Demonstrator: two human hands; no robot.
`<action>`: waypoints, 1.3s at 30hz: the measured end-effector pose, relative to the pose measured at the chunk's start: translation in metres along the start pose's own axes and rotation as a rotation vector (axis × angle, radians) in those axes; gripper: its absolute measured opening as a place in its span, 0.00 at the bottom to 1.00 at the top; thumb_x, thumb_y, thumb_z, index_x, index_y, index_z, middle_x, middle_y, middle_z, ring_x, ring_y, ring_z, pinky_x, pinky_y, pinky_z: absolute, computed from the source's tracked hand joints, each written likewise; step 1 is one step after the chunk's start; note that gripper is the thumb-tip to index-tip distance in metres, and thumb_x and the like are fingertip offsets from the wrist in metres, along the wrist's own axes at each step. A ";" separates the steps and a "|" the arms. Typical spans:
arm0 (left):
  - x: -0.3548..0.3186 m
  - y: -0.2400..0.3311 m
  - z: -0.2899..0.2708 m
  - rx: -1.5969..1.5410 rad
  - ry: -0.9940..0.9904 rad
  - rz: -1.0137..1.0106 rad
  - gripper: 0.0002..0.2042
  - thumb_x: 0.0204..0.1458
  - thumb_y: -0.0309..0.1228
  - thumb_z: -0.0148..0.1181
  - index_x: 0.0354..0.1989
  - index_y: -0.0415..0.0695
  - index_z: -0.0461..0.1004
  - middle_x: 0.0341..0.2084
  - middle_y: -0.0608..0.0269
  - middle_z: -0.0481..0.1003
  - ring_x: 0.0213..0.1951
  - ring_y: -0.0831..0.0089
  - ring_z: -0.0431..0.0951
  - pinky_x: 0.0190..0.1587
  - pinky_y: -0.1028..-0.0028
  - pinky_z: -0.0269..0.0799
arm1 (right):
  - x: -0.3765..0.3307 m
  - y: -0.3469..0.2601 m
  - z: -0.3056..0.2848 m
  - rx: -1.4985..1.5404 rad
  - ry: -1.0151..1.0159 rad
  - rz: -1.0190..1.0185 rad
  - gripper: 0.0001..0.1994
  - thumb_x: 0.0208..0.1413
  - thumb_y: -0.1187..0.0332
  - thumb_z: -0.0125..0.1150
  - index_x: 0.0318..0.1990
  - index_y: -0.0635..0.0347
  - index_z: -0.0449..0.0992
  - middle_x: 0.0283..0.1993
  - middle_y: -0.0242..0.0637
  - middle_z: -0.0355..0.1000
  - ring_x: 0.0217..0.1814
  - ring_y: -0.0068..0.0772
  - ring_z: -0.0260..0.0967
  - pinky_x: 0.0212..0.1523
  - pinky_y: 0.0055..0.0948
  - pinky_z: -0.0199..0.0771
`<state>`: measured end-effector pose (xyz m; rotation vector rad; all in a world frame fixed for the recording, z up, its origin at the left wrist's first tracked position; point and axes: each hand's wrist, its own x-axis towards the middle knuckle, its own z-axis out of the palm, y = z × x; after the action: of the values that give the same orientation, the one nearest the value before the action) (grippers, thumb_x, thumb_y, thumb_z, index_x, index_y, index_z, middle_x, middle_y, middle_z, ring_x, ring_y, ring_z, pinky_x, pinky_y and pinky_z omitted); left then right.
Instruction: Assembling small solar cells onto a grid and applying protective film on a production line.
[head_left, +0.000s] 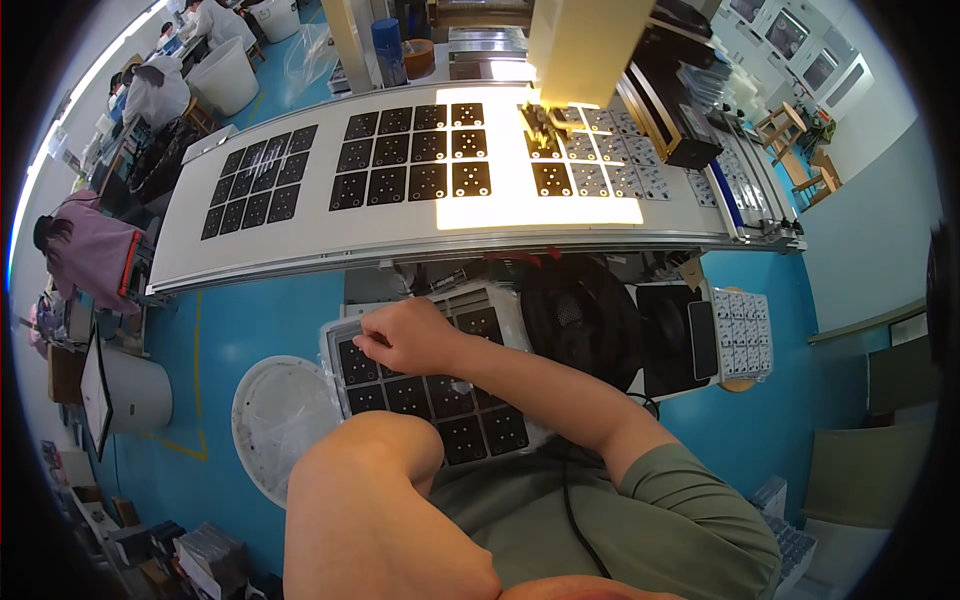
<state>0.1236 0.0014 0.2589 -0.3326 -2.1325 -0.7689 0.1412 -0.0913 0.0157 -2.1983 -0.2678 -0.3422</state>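
Observation:
My right hand [408, 336] reaches across from the right with its fingers curled and pressed together. It hovers over or touches the upper left corner of a tray [336, 372] with a clear plastic edge. Rows of black square plates [408, 396] with small light dots fill the tray. Whatever is between the fingertips, if anything, is hidden. My bent left arm [370, 500] fills the lower middle, elbow toward the tray. The left hand itself is out of the picture.
Ahead runs a long white conveyor [400, 235] carrying grids of black square plates, some under bright light beside a yellow machine column [585, 50]. A white round bin [250, 430] stands left of the tray. Right are a black bag-like object [580, 310] and a dark phone-like slab [704, 338].

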 end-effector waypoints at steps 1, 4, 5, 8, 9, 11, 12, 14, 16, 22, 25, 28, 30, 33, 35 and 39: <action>-0.003 0.002 0.002 -0.011 -0.055 -0.024 0.10 0.34 0.24 0.69 0.25 0.46 0.73 0.17 0.68 0.75 0.15 0.71 0.77 0.15 0.67 0.69 | 0.000 -0.002 -0.001 0.005 0.001 0.001 0.15 0.61 0.59 0.65 0.27 0.59 0.78 0.23 0.41 0.74 0.27 0.50 0.74 0.31 0.44 0.73; 0.000 0.000 0.000 -0.023 -0.033 -0.019 0.10 0.34 0.23 0.69 0.25 0.46 0.73 0.17 0.68 0.75 0.15 0.72 0.76 0.15 0.67 0.68 | 0.000 0.000 0.000 0.002 0.004 0.001 0.15 0.61 0.59 0.65 0.27 0.59 0.77 0.23 0.41 0.74 0.27 0.50 0.74 0.31 0.44 0.73; 0.001 -0.001 0.000 -0.025 0.045 0.009 0.10 0.34 0.23 0.69 0.25 0.46 0.73 0.17 0.67 0.75 0.15 0.71 0.76 0.14 0.67 0.68 | 0.000 0.001 0.000 -0.005 0.008 -0.001 0.15 0.61 0.59 0.65 0.27 0.59 0.77 0.23 0.41 0.74 0.27 0.50 0.74 0.31 0.43 0.73; -0.005 0.002 0.008 -0.045 -0.104 -0.044 0.11 0.34 0.23 0.69 0.25 0.46 0.73 0.18 0.67 0.76 0.15 0.71 0.76 0.15 0.67 0.69 | 0.001 -0.002 0.000 0.007 -0.003 -0.002 0.15 0.61 0.59 0.65 0.27 0.59 0.77 0.23 0.41 0.74 0.27 0.50 0.74 0.31 0.44 0.73; -0.005 0.002 0.005 -0.047 -0.104 -0.042 0.11 0.34 0.23 0.69 0.25 0.46 0.73 0.18 0.67 0.76 0.15 0.71 0.76 0.15 0.67 0.69 | 0.001 -0.001 0.000 0.006 -0.003 0.001 0.15 0.61 0.59 0.65 0.27 0.59 0.77 0.23 0.41 0.74 0.27 0.50 0.74 0.31 0.44 0.73; -0.002 0.002 -0.004 -0.019 -0.033 -0.024 0.11 0.34 0.23 0.69 0.27 0.44 0.74 0.19 0.64 0.78 0.18 0.69 0.79 0.18 0.66 0.71 | 0.000 0.002 -0.001 -0.014 0.012 -0.007 0.15 0.61 0.58 0.65 0.26 0.59 0.77 0.23 0.40 0.74 0.27 0.49 0.74 0.31 0.44 0.73; -0.006 0.004 0.005 -0.014 -0.032 -0.031 0.11 0.34 0.23 0.69 0.27 0.44 0.74 0.19 0.64 0.78 0.18 0.69 0.79 0.18 0.66 0.71 | 0.001 -0.001 -0.001 -0.009 0.009 -0.015 0.15 0.61 0.58 0.65 0.26 0.59 0.77 0.23 0.40 0.74 0.27 0.49 0.74 0.31 0.44 0.73; -0.021 0.011 0.030 -0.042 -0.360 -0.166 0.11 0.34 0.24 0.69 0.28 0.44 0.74 0.20 0.63 0.79 0.20 0.68 0.80 0.19 0.65 0.73 | 0.003 -0.006 0.000 0.002 -0.007 -0.008 0.15 0.61 0.58 0.65 0.26 0.59 0.77 0.23 0.40 0.74 0.27 0.50 0.74 0.31 0.44 0.73; -0.005 0.003 0.011 -0.032 -0.171 -0.086 0.12 0.34 0.24 0.69 0.29 0.44 0.75 0.21 0.62 0.79 0.21 0.68 0.81 0.20 0.66 0.73 | 0.002 -0.002 0.001 -0.001 -0.002 -0.010 0.15 0.61 0.58 0.64 0.26 0.58 0.77 0.23 0.40 0.74 0.27 0.50 0.74 0.31 0.43 0.73; -0.003 -0.001 -0.001 0.801 -0.090 0.346 0.12 0.34 0.23 0.69 0.30 0.43 0.75 0.23 0.61 0.79 0.21 0.67 0.81 0.21 0.67 0.74 | 0.000 0.000 -0.002 0.006 0.006 -0.001 0.16 0.61 0.58 0.64 0.26 0.59 0.77 0.23 0.40 0.73 0.27 0.50 0.74 0.30 0.43 0.72; -0.016 0.004 0.023 0.412 -0.114 0.163 0.11 0.35 0.23 0.69 0.29 0.43 0.75 0.22 0.62 0.79 0.21 0.67 0.80 0.20 0.66 0.74 | 0.002 -0.004 -0.003 0.006 0.008 -0.011 0.16 0.62 0.58 0.64 0.26 0.59 0.77 0.22 0.41 0.73 0.27 0.50 0.74 0.30 0.43 0.72; -0.006 0.003 0.011 0.009 -0.065 -0.024 0.10 0.35 0.23 0.69 0.28 0.44 0.75 0.21 0.64 0.78 0.20 0.68 0.79 0.19 0.66 0.72 | 0.002 -0.002 0.002 0.000 0.006 -0.016 0.16 0.62 0.58 0.64 0.26 0.59 0.76 0.22 0.41 0.73 0.27 0.50 0.74 0.30 0.43 0.72; -0.002 -0.001 0.003 0.014 0.061 0.005 0.10 0.35 0.23 0.69 0.27 0.44 0.74 0.21 0.65 0.77 0.20 0.69 0.79 0.18 0.66 0.72 | 0.000 0.001 0.001 -0.010 0.019 -0.015 0.16 0.62 0.58 0.64 0.26 0.59 0.76 0.22 0.41 0.73 0.27 0.50 0.74 0.30 0.43 0.72; -0.004 -0.001 0.007 -0.029 0.003 -0.005 0.10 0.35 0.23 0.70 0.26 0.45 0.74 0.20 0.66 0.76 0.19 0.70 0.78 0.17 0.66 0.70 | 0.001 0.000 -0.001 0.000 0.006 -0.005 0.16 0.62 0.58 0.64 0.26 0.59 0.76 0.23 0.41 0.73 0.27 0.51 0.74 0.31 0.44 0.72; -0.001 0.000 0.001 0.030 0.055 0.008 0.10 0.36 0.24 0.70 0.26 0.45 0.74 0.19 0.66 0.76 0.17 0.70 0.77 0.17 0.67 0.70 | 0.001 -0.001 -0.002 0.004 0.011 -0.014 0.16 0.62 0.58 0.64 0.26 0.59 0.76 0.23 0.41 0.73 0.28 0.51 0.74 0.31 0.44 0.72; -0.002 0.001 0.003 -0.010 0.009 -0.014 0.09 0.36 0.24 0.70 0.26 0.46 0.74 0.19 0.67 0.76 0.16 0.70 0.76 0.16 0.67 0.69 | 0.001 -0.003 -0.002 0.005 -0.004 -0.001 0.16 0.62 0.58 0.64 0.26 0.59 0.76 0.23 0.41 0.73 0.28 0.51 0.74 0.31 0.44 0.72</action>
<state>0.1235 0.0040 0.2559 -0.3194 -2.1252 -0.7882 0.1413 -0.0910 0.0192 -2.1937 -0.2712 -0.3377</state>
